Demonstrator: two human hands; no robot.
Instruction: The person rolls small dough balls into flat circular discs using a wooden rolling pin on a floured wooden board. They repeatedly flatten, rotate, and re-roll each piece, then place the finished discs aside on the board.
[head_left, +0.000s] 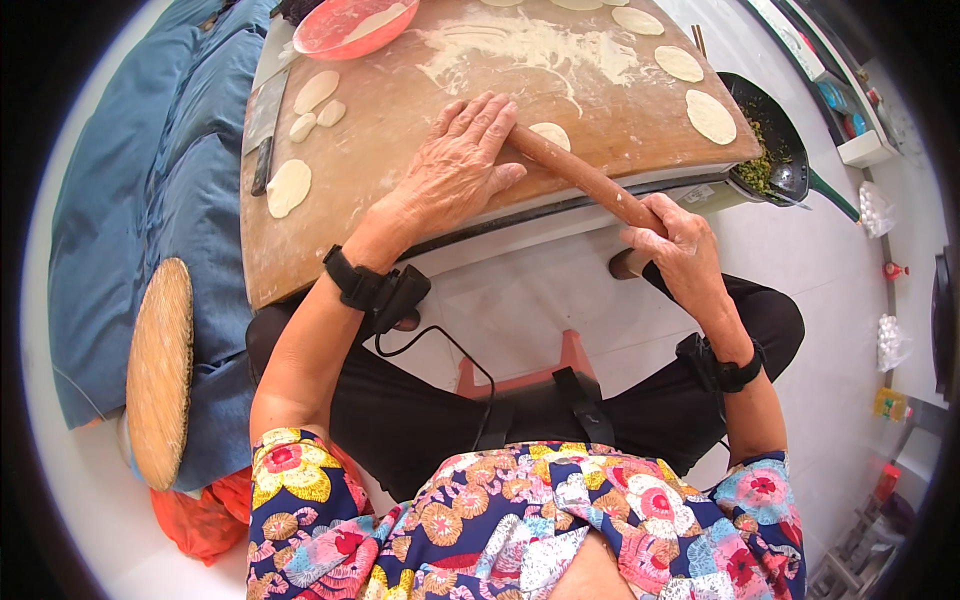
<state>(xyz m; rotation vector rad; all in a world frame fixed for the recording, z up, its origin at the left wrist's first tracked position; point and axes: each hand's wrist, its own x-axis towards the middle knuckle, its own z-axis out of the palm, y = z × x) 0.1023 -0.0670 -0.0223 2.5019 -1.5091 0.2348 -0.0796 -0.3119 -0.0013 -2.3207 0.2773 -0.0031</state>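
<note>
A wooden rolling pin (577, 176) slants across the near edge of a floured wooden board (360, 180). My right hand (679, 244) grips its near end, out past the board's edge. Over the other end lies my left hand (461, 161), fingers stretched forward and thumb out to the side, hiding that end of the pin. A round of flattened dough (551, 136) shows just beyond the pin, partly covered by it. Loose flour (525, 49) is spread over the far middle of the board.
Several dough rounds (711, 118) line the right edge. Smaller dough pieces (331, 113) and a cleaver (264, 120) lie on the left, below a pink bowl (352, 34). A wok (784, 142) with chopped green filling (763, 161) stands right. A round woven board (159, 375) leans against blue cloth (195, 187).
</note>
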